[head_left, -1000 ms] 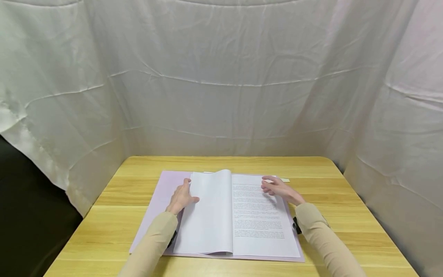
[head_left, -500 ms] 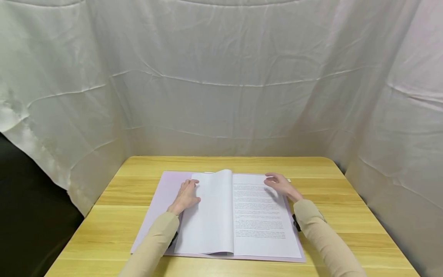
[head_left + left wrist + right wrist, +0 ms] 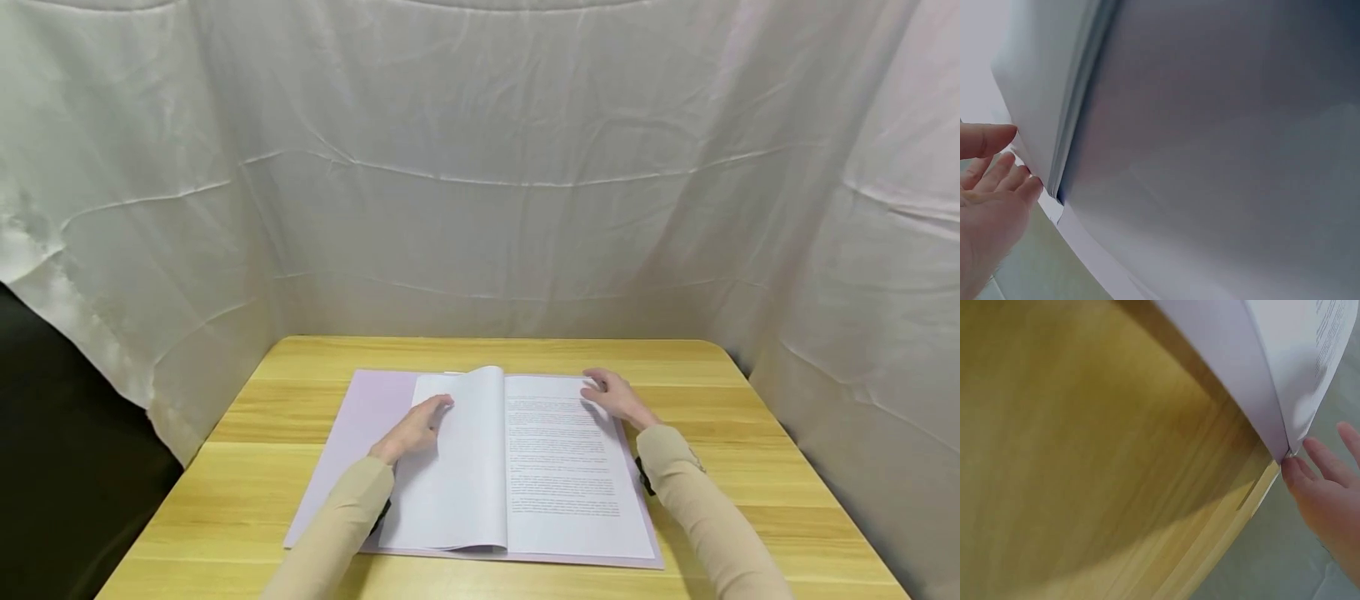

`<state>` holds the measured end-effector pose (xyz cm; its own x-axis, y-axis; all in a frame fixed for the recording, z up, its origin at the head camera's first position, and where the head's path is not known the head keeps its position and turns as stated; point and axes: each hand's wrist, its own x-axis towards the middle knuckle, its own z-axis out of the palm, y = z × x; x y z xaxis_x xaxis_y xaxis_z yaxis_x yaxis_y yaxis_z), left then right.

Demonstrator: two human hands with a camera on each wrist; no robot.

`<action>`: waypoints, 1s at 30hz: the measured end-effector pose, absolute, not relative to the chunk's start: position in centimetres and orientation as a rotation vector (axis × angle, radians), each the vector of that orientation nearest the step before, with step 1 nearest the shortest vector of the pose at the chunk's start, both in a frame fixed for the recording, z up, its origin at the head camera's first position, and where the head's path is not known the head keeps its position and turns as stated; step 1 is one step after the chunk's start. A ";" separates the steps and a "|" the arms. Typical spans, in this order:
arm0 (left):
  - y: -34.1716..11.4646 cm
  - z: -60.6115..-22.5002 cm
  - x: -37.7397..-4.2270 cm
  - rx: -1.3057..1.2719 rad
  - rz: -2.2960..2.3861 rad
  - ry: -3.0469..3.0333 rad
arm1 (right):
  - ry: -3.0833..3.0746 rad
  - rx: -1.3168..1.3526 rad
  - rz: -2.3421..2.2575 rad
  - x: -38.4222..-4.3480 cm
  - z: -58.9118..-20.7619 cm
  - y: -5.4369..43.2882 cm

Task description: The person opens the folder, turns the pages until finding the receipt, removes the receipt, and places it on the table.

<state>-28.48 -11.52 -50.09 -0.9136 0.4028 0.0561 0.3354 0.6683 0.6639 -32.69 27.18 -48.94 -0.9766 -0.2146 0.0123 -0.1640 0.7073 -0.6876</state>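
At the near edge, two beige sleeves, the left and the right, reach in over one wooden table. Just beyond its near edge lies one lilac folder, open flat in the middle, bearing one open document: a blank white leaf curving up toward the fold on the left, one printed page on the right. Farther in, the left hand has shifted right, over the blank leaf, its fingers loosely extended and gripping nothing; whether it touches the paper is unclear. The right hand has drawn outward to the printed page's far right corner, fingers relaxed and apart, no grip showing. The leaves lie as they did, so the change seems to be in placement: one hand for each half of the spread. Farthest off, pale curtains hang behind.
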 end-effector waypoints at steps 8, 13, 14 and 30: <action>-11.4 -49.9 -28.6 0.620 1.022 2.717 | 2.833 -0.260 -1.131 -33.0 -48.9 27.7; -11.4 -49.9 -28.7 0.600 1.018 2.681 | 2.861 -0.230 -1.134 -33.1 -48.9 27.7; -11.4 -49.8 -28.6 0.594 1.019 2.674 | 2.876 -0.231 -1.128 -33.2 -48.9 27.7; -11.7 -49.8 -28.2 0.554 1.041 2.647 | 3.016 -0.070 -1.183 -33.4 -48.3 27.3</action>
